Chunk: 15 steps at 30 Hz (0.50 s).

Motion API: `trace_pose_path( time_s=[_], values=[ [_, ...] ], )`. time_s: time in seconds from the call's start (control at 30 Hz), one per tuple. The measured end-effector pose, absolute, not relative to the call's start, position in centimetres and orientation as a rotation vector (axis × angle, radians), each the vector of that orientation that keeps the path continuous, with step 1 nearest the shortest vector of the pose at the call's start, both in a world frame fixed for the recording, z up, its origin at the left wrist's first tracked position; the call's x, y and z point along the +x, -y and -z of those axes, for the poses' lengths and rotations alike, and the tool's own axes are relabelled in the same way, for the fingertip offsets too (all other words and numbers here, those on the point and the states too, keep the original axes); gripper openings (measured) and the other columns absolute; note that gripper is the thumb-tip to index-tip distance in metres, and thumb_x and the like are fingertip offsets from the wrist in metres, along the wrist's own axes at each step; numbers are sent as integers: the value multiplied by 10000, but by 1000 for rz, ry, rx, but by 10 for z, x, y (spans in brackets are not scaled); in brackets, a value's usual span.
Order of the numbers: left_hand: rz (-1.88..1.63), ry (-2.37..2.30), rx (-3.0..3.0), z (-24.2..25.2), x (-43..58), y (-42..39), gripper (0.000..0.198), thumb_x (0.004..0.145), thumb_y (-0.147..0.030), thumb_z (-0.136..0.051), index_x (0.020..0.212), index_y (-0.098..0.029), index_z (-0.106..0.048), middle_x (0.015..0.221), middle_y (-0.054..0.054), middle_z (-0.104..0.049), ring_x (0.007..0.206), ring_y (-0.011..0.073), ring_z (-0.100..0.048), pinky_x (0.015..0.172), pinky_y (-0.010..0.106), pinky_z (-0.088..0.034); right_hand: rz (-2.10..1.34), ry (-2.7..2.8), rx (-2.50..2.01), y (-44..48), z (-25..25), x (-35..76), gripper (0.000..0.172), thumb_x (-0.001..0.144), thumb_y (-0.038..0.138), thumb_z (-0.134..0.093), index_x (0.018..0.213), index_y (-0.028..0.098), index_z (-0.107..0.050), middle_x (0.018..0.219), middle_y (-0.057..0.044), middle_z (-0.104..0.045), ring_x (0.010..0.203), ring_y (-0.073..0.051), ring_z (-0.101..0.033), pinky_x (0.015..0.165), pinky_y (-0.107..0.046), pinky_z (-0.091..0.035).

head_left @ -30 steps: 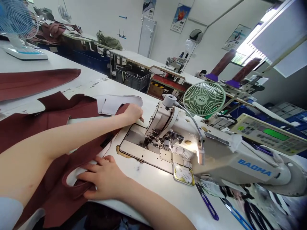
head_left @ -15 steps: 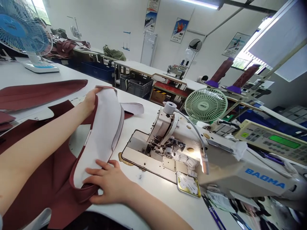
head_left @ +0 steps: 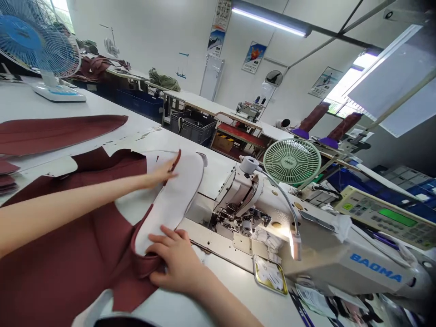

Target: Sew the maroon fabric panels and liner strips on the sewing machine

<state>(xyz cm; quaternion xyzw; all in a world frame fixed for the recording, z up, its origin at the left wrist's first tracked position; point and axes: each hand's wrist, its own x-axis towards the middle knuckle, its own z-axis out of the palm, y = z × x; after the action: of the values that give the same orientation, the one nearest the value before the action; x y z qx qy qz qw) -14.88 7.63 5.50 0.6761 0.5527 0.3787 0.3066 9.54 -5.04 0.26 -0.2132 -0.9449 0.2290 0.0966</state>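
Observation:
A long white-faced panel with a maroon edge (head_left: 173,195) lies slantwise on the white table, just left of the sewing machine (head_left: 238,204). My left hand (head_left: 161,175) pinches the maroon edge near the panel's upper end. At the lower end my right hand (head_left: 177,254) rests with spread fingers on the white face, its thumb by the maroon rim. Maroon fabric (head_left: 68,236) spreads beneath my left forearm and joins the panel's lower end. The panel's right edge reaches the machine's metal plate (head_left: 218,240).
A flat maroon piece (head_left: 61,131) lies at the back left near a blue fan (head_left: 37,45). A green fan (head_left: 292,161) stands behind the machine. A small tray of white pieces (head_left: 270,274) sits in front, with purple-handled tools (head_left: 301,309) to its right.
Both hands and the panel have moved right, closer to the machine. The panel's upper end has come down and right, and the maroon fabric has followed.

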Motion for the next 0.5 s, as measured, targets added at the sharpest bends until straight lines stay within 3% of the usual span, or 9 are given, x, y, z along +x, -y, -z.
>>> trace_pose_path(
  time_s=[0.03,0.1,0.2,0.33,0.43,0.5],
  values=[
    [-970,-1410,1879,-39,-151,-61,977,715,-751,-623,1516,-228,-426,1550,110,-440,1439,339,-381,1166,427,-359,-692,2764,-683,45,-4,100,448,810,370,-673,1245,322,-579,1472,4,-554,1483,-273,-322,1115,-466,-280],
    [-645,-1175,2359,-8,-158,-32,769,829,-656,-572,1514,-339,-426,1618,42,-332,1504,320,-269,1230,444,-221,-717,2710,-750,37,-5,107,431,798,315,-677,1220,310,-593,1438,-4,-588,1463,-275,-358,1125,-478,-275],
    [-298,-1181,2607,22,-162,-5,528,957,-533,-466,1480,-467,-428,1619,-64,-314,1532,295,-195,1219,450,-202,-712,2638,-833,32,-3,108,400,811,265,-668,1205,285,-607,1417,-29,-601,1427,-275,-406,1138,-499,-288],
    [-289,-1546,2538,32,-146,-3,537,980,-543,-421,1503,-422,-412,1627,-29,-306,1473,322,-313,1165,460,-263,-691,2301,-1127,32,5,115,521,860,280,-644,1362,201,-528,1523,-140,-462,1413,-315,-404,1118,-511,-372],
    [-300,-1707,2420,27,-129,-11,501,958,-545,-475,1444,-427,-496,1584,-28,-398,1441,358,-330,1140,518,-250,-1090,1956,-1219,39,7,133,522,988,390,-462,1463,181,-405,1362,-160,-603,1168,-258,-629,914,-420,-550],
    [-313,-1811,2315,21,-118,-17,500,926,-537,-529,1411,-419,-538,1561,-24,-436,1438,398,-302,1118,575,-237,-1346,1821,-1145,48,3,143,466,1050,404,-271,1425,193,-451,1254,-131,-674,1054,-222,-685,809,-367,-580]
  ],
)
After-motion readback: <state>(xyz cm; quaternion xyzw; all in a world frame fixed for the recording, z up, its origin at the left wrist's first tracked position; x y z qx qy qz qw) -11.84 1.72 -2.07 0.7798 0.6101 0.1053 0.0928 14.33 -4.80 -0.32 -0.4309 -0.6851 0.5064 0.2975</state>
